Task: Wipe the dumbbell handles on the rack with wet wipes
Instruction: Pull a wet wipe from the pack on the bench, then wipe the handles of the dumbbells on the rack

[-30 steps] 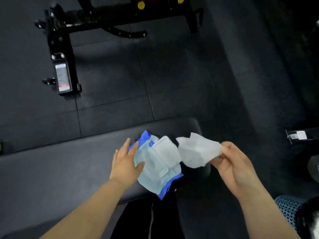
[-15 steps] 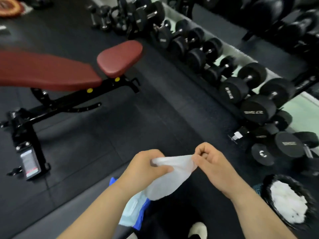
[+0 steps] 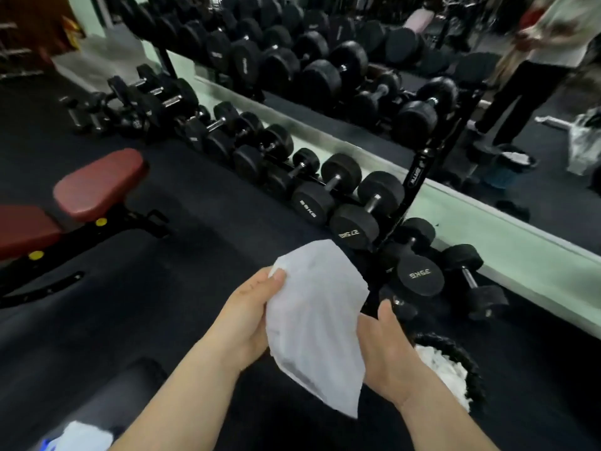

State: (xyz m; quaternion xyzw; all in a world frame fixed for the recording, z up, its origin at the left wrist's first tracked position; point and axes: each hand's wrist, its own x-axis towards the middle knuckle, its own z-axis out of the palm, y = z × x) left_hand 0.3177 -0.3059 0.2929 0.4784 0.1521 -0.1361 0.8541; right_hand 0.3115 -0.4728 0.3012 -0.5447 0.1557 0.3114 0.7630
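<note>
Pack of wipes (image 3: 78, 436): at the bottom left edge of my view, white with a bit of blue, partly cut off.
Red bench (image 3: 97, 187): far left, padded, on a black frame, well apart from my hands.
Left hand (image 3: 247, 317): pinches the left edge of the wipe, thumb on top, fingers curled behind it.
Wipe (image 3: 315, 323): white, spread open between my two hands, held up in front of the rack and touching no dumbbell.
Right hand (image 3: 390, 356): grips the wipe's right edge, thumb up, fingers hidden under the sheet.
Dumbbells (image 3: 313, 203): black, in a row on the low rack (image 3: 419, 177), metal handles bare, just beyond the wipe.
Bin (image 3: 468, 356): dark rim, white wads inside, on the floor right of my right hand.
</note>
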